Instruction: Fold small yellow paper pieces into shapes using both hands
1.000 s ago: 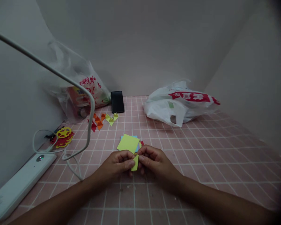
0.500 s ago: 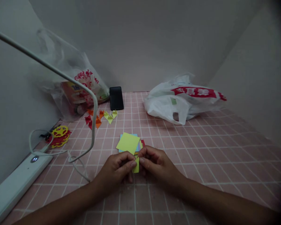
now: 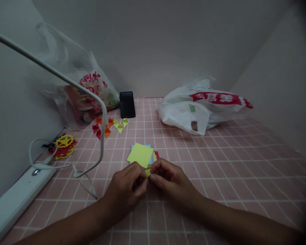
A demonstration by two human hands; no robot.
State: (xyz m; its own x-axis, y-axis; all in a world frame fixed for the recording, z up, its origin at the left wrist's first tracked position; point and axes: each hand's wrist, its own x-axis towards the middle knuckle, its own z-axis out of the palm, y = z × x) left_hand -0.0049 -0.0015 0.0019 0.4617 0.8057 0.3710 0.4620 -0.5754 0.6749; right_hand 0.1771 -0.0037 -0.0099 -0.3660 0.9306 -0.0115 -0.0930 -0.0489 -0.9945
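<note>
Between my two hands is a small folded piece of yellow paper (image 3: 148,172), mostly hidden by the fingers. My left hand (image 3: 129,183) pinches it from the left with thumb and fingers curled. From the right, my right hand (image 3: 169,178) pinches its other edge between thumb and forefinger. Just beyond the fingers lies a stack of coloured paper squares, a yellow sheet (image 3: 140,155) turned askew on top. Blue, purple and red edges stick out under it. Farther off sit several small folded paper pieces in red, orange (image 3: 107,131) and yellow (image 3: 120,126).
A black phone (image 3: 127,104) lies at the back. Plastic bags stand at the back left (image 3: 91,92) and back right (image 3: 183,114). A white power strip (image 3: 22,190), a looping white cable (image 3: 102,136) and red-and-yellow cut-out shapes (image 3: 64,146) are on the left.
My left hand has turned over the folded yellow paper, its knuckles now higher, and less of the paper shows. My right hand stays nearly in place. The view has shifted slightly.
</note>
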